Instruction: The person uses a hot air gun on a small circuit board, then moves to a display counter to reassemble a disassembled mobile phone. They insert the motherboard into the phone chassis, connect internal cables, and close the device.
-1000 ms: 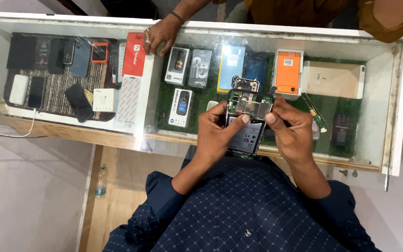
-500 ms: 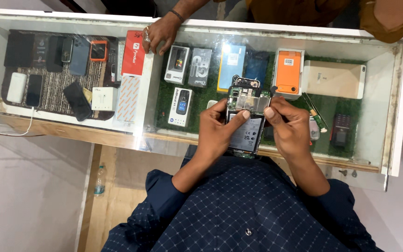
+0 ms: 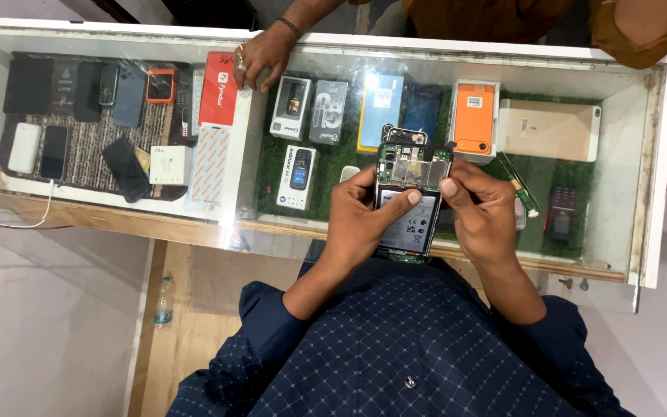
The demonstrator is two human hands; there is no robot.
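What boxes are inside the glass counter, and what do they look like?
Red box: tall, left of the other person's hand.
Orange box: upright, white edge, beside a wide tan box.
Blue box: upright, above the opened phone.
White box: small, shows a dark keypad phone.

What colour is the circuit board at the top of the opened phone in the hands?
Green, with silver metal shields, on the opened phone; the head view shows it, the only view.

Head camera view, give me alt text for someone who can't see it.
Two bare hands, left hand and right hand, hold an opened black smartphone with exposed battery and circuit board over a glass display counter of boxed phones. Another person's hand rests on the counter's far edge.
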